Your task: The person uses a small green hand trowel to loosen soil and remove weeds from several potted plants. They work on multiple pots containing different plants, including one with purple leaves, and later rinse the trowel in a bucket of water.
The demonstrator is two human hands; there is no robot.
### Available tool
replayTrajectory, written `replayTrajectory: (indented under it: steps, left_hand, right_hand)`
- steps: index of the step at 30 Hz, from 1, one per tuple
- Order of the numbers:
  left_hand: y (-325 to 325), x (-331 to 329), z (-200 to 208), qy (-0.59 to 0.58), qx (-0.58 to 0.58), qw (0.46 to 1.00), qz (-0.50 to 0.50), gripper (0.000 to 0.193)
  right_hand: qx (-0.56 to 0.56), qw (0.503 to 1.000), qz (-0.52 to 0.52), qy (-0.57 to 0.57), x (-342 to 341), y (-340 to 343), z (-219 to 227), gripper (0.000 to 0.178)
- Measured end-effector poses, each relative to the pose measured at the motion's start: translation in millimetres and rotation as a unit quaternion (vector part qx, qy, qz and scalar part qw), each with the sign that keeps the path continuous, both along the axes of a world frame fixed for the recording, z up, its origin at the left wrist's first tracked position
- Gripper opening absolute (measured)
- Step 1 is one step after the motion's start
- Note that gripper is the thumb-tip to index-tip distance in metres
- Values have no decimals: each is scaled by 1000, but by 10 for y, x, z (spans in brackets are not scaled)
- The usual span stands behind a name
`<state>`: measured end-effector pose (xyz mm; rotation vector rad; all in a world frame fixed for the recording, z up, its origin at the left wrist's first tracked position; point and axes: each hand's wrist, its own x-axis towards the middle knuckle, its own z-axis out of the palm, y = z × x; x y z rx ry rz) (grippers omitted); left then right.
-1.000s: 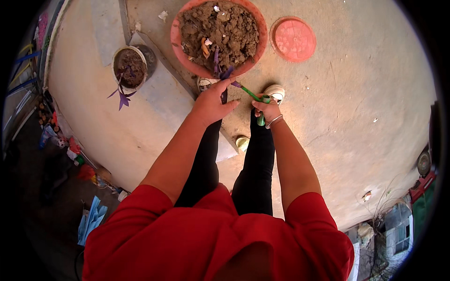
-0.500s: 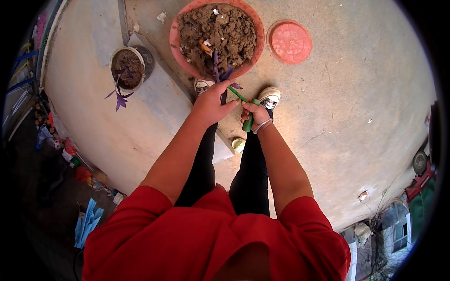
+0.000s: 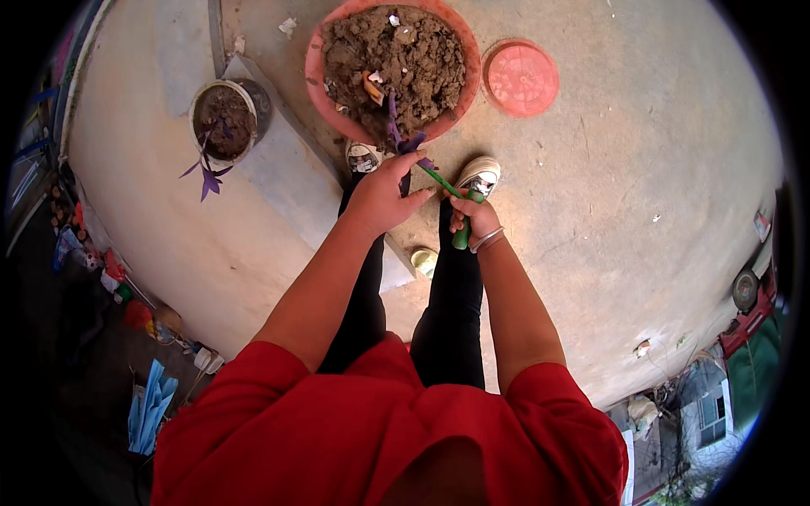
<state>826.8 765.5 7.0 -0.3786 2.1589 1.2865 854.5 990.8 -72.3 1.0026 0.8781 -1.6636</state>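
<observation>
At the upper centre of the frame, a purple plant stem (image 3: 393,126) slants up and slightly left from the fingertips of the left hand (image 3: 378,201), across the lower rim of the red pot (image 3: 315,72). That hand is nearer; whether it pinches the stem I cannot tell. Lower right, the right hand (image 3: 477,218) wraps a green tool (image 3: 461,239), shaft aimed up-left toward the plant.

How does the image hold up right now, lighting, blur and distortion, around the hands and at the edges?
Head view: the left hand and right hand are well lit, without strong blur; head view: the purple plant by the left hand shows too small for fine detail; head view: the clutter at left lies in dim shade, and fisheye bending grows toward the edges.
</observation>
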Motion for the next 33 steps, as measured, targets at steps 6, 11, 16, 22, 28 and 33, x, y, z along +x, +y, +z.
replayTrajectory:
  steps: [6, 11, 16, 22, 28, 33]
  left_hand:
    - [-86, 4, 23, 19, 5, 1000, -15, 61]
    - [-121, -3, 20, 46, 11, 999, -4, 61]
    - [-162, -46, 101, -8, 11, 1000, 4, 60]
    - [-274, -19, 63, 21, 16, 999, 20, 58]
    - [-305, -61, 46, 27, 30, 998, 38, 58]
    - [-306, -61, 43, 30, 31, 998, 40, 57]
  right_hand:
    - [112, 988, 60, 86, -140, 219, 428, 20]
    - [214, 951, 173, 139, -378, 278, 793, 22]
    - [281, 912, 225, 197, -451, -32, 844, 19]
    - [343, 804, 375, 309, -600, -99, 989, 25]
    - [391, 730, 422, 369, -743, 231, 1505, 25]
    - [416, 694, 416, 415, -1007, 292, 1752, 26]
